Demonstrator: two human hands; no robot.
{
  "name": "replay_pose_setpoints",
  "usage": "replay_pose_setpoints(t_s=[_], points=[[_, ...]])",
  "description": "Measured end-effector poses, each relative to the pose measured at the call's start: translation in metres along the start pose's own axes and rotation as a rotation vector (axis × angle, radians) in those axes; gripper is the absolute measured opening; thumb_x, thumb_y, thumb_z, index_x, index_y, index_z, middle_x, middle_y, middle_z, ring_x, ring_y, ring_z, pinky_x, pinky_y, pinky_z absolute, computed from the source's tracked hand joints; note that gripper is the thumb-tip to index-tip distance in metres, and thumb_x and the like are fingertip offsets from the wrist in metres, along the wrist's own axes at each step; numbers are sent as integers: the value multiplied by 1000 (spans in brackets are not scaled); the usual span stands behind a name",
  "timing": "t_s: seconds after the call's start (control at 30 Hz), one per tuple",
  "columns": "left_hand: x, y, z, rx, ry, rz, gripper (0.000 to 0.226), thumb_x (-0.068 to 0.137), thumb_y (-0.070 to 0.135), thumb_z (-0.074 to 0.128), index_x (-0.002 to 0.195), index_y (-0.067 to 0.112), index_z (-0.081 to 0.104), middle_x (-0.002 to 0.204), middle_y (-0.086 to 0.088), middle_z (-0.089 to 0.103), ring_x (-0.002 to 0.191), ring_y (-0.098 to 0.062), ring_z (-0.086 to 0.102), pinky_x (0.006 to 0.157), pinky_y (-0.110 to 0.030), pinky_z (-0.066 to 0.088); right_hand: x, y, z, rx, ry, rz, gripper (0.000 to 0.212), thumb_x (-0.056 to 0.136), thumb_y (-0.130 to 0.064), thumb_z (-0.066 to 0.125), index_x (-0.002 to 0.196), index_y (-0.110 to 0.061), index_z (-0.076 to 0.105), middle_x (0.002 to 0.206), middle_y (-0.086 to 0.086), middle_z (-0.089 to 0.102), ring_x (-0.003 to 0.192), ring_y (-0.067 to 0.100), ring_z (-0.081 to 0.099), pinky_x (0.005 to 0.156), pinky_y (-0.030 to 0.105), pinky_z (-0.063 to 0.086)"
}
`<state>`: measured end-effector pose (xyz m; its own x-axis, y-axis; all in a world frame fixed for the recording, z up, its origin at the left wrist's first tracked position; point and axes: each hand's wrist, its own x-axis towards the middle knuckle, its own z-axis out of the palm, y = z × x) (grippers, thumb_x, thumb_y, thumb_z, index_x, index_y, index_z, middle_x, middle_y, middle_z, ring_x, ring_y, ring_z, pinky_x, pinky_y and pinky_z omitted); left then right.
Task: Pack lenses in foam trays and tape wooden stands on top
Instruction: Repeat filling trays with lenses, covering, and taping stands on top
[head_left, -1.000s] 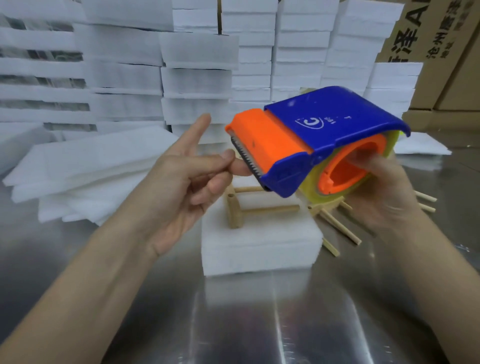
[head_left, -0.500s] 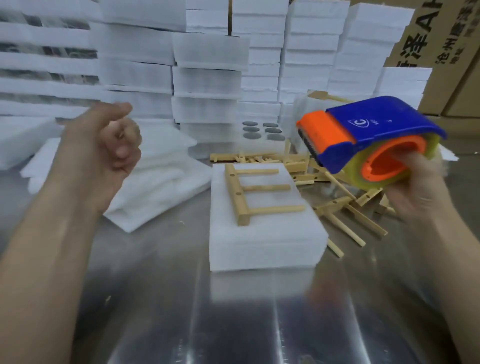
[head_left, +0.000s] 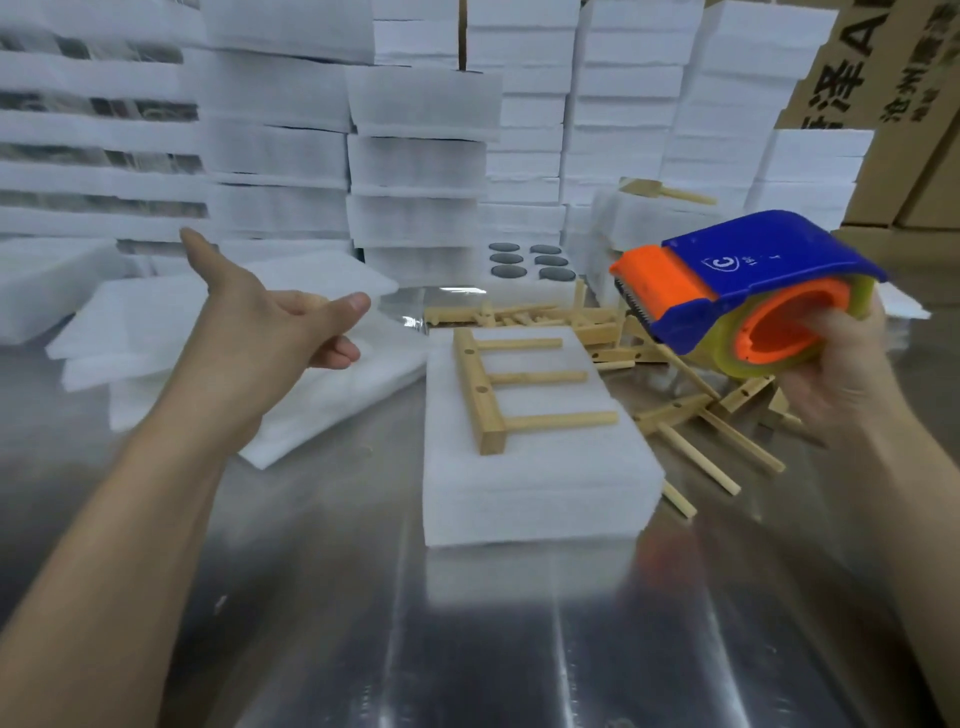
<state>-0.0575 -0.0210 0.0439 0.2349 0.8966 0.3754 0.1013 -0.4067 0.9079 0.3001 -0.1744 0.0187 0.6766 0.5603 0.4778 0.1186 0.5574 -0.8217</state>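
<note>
Left hand (head_left: 270, 327) open and empty above loose foam sheets (head_left: 156, 332), wooden stand (head_left: 493, 387) flat on a foam block (head_left: 545, 478) on the bench (head_left: 363, 623), foam tray (head_left: 519, 289) holding six dark lenses (head_left: 506, 258) behind, right hand (head_left: 852, 379) gripping a tape dispenser (head_left: 769, 260) up right of the stand.

A shiny metal table (head_left: 322, 623) spreads below the grip of the right hand (head_left: 844, 382). Brown cardboard boxes (head_left: 917, 171) with printed characters stand behind this grip, above it.
</note>
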Motion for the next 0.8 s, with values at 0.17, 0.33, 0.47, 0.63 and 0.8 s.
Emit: replay_pose_setpoints(t_s=[0.17,0.33,0.47,0.63,0.8], points=[[1,-1,-1,5,-3,-51,129,79,20,78,143,8,-32,58,7,67,46,-2,59,54,-7,49,1,11,-2,-45,-2,17,66,84,15,47,144,-8,35,113,2,64,112,20,61,94,42,51],[8,-6,-1,-40,-11,-92,123,77,19,81,148,3,-18,55,8,67,45,0,56,54,-9,50,6,12,-6,-18,74,24,63,80,5,58,140,-11,44,110,0,68,110,19,64,86,35,57],[12,-14,1,-41,-28,-156,122,76,15,80,149,6,-17,52,6,66,42,-1,54,52,-10,50,7,16,-7,-56,97,50,63,80,6,59,139,-15,46,114,2,67,110,19,65,84,35,57],[14,-23,6,-12,-87,-227,118,76,19,81,153,17,-9,54,4,67,44,-3,56,52,-9,49,7,23,-10,-82,169,75,61,78,8,56,134,-14,50,98,-5,72,97,14,69,72,27,58],[10,-29,13,44,-135,-254,111,76,17,80,154,17,2,57,1,69,48,-7,62,94,-33,51,7,28,-15,-97,193,105,62,77,11,53,134,-14,51,99,-3,70,98,15,68,74,27,58]])
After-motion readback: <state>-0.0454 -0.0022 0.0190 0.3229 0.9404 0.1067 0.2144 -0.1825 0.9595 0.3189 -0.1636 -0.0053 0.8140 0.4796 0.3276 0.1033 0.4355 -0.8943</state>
